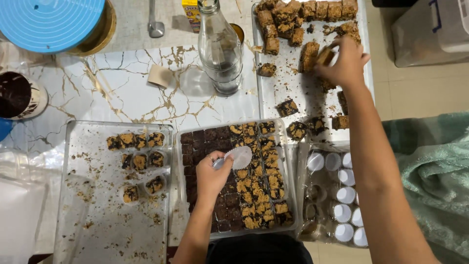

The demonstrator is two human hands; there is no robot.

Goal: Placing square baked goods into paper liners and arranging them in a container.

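White paper cup [240, 156] is pinched in left hand [212, 175]; brownie piece [326, 55] is gripped by right hand [343, 63] over far tray [293, 88].

Three trays on the desk [122, 83]: near-left tray [78, 220] holds cupped brownies, middle tray [181, 205] packed squares, far-right tray [273, 93] scattered pieces. Glass bottle [220, 49] stands behind the middle tray; paper cups [342, 195] lie right of it.

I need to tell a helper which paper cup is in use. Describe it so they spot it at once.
Find the middle tray packed with brownie squares. Above it, the left hand pinches a white fluted paper cup. The other cups sit in a plastic pack at the right.
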